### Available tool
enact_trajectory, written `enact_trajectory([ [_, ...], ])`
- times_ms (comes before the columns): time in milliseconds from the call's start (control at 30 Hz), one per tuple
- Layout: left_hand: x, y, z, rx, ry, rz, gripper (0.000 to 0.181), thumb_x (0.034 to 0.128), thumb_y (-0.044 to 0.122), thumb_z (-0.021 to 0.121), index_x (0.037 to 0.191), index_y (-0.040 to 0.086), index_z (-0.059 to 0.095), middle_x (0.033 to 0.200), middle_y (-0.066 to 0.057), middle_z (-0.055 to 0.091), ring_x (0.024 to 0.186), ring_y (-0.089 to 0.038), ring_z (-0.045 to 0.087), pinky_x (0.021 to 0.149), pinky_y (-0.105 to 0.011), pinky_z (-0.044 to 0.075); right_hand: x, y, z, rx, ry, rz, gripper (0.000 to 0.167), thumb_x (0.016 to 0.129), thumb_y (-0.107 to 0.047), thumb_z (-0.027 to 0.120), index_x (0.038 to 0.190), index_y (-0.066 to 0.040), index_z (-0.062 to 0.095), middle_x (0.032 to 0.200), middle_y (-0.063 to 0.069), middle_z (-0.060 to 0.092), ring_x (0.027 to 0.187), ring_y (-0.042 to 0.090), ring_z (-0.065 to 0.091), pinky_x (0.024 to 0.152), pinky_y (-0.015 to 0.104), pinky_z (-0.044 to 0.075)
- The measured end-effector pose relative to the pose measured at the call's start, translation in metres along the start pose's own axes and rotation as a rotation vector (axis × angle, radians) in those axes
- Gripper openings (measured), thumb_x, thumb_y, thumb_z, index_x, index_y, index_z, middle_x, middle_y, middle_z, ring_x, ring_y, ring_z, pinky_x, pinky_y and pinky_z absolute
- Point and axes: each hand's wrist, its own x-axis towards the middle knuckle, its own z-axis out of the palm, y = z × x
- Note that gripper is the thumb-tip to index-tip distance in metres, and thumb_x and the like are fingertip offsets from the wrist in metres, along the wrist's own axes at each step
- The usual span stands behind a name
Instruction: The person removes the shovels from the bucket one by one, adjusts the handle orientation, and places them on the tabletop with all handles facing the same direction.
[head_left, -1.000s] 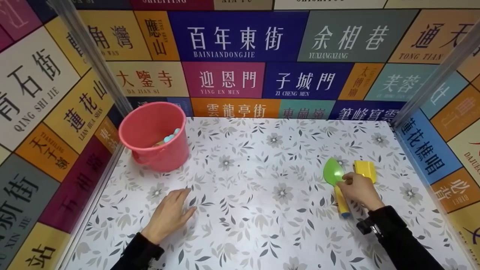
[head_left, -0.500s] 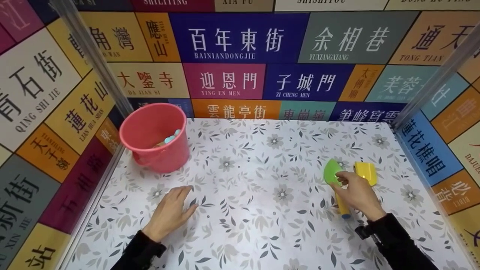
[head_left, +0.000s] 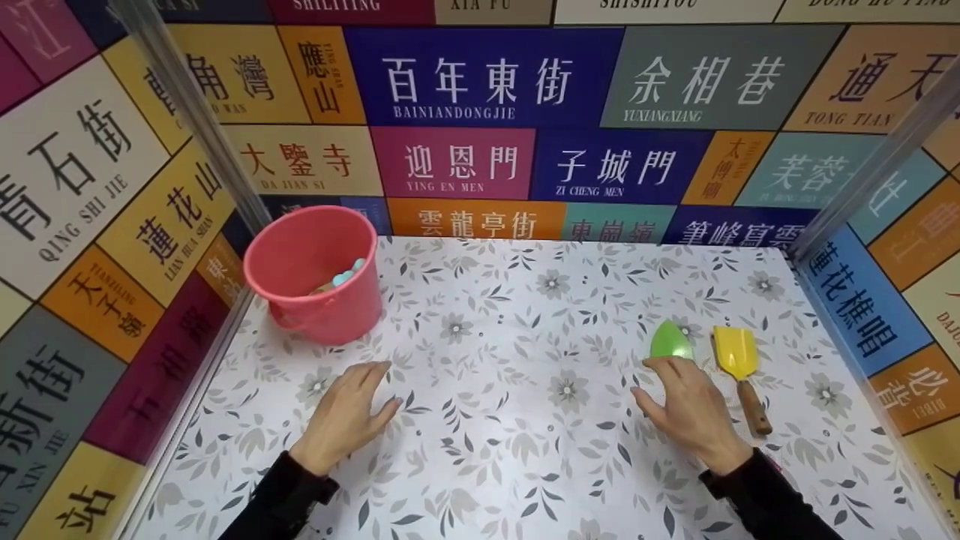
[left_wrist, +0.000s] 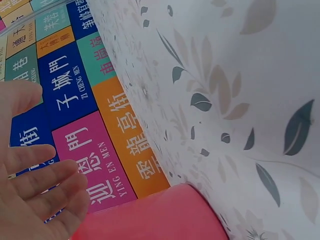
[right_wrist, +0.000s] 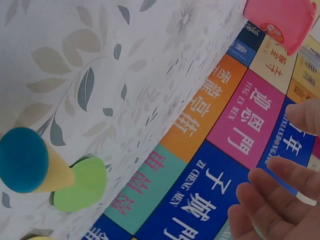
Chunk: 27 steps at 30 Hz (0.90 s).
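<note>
My left hand [head_left: 341, 416] hovers over the near left of the table, fingers extended and holding nothing. The pink bucket [head_left: 341, 319] stands beyond it, with light-blue pieces [head_left: 349, 274] inside; the rest of its contents is hard to make out. My right hand [head_left: 690, 409] is at the right, its fingers loosely extended and nothing between them. From the head camera it covers the handle of a green toy shovel [head_left: 670, 341]. The right wrist view shows that shovel's yellow handle with a blue end [right_wrist: 22, 160], lying apart from the hand. A yellow toy shovel [head_left: 737, 352] with a brown handle lies just right of it.
A white tabletop [head_left: 510, 420] with a leaf and flower print lies under everything. Panels with coloured signs [head_left: 480, 75] rise at the back, left and right. Clear corner strips [head_left: 191, 105] join them.
My right hand has drawn back toward me from the green shovel's blade and its fingers have straightened. The yellow shovel's brown handle has come into sight. My left hand has barely moved.
</note>
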Motion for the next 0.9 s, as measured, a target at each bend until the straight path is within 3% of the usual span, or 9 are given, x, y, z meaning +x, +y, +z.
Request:
enact_trajectory([
  [200, 0.010, 0.001, -0.002, 0.013, -0.024, 0.003, 0.053, 0.0852, 0.020, 0.086, 0.127, -0.005, 0.066, 0.114, -0.021, 0.071, 0.105, -0.037, 0.069, 0.090, -0.050, 0.059, -0.004, -0.009, 0.004, -0.046, 0.011, -0.104, 0.041, 0.076, -0.016, 0.085, 0.109, 0.005, 0.070, 0.103, 0.023, 0.070, 0.089, 0.041, 0.068, 0.072, 0.053, 0.059],
  [467, 0.030, 0.000, -0.013, 0.023, -0.011, 0.006, 0.053, 0.0856, 0.019, 0.086, 0.127, -0.007, 0.066, 0.114, -0.023, 0.071, 0.105, -0.040, 0.068, 0.091, -0.051, 0.059, -0.006, -0.010, 0.005, -0.047, 0.000, -0.113, 0.039, 0.077, -0.019, 0.083, 0.106, 0.004, 0.070, 0.101, 0.023, 0.070, 0.087, 0.041, 0.067, 0.070, 0.053, 0.059],
  [700, 0.072, -0.018, -0.044, -0.004, -0.033, -0.080, 0.051, 0.0904, 0.016, 0.084, 0.129, -0.011, 0.063, 0.118, -0.028, 0.069, 0.109, -0.045, 0.066, 0.097, -0.056, 0.057, -0.009, -0.007, 0.007, -0.053, -0.025, -0.100, 0.041, 0.076, -0.017, 0.086, 0.107, 0.003, 0.070, 0.099, 0.021, 0.069, 0.087, 0.040, 0.067, 0.068, 0.051, 0.058],
  [900, 0.111, -0.048, -0.068, -0.026, -0.146, -0.191, 0.051, 0.0953, 0.010, 0.077, 0.137, -0.012, 0.059, 0.128, -0.032, 0.066, 0.119, -0.050, 0.063, 0.105, -0.061, 0.052, -0.012, -0.005, 0.010, -0.055, -0.031, -0.099, 0.041, 0.075, -0.016, 0.086, 0.107, 0.003, 0.069, 0.099, 0.021, 0.069, 0.086, 0.039, 0.067, 0.066, 0.051, 0.057],
])
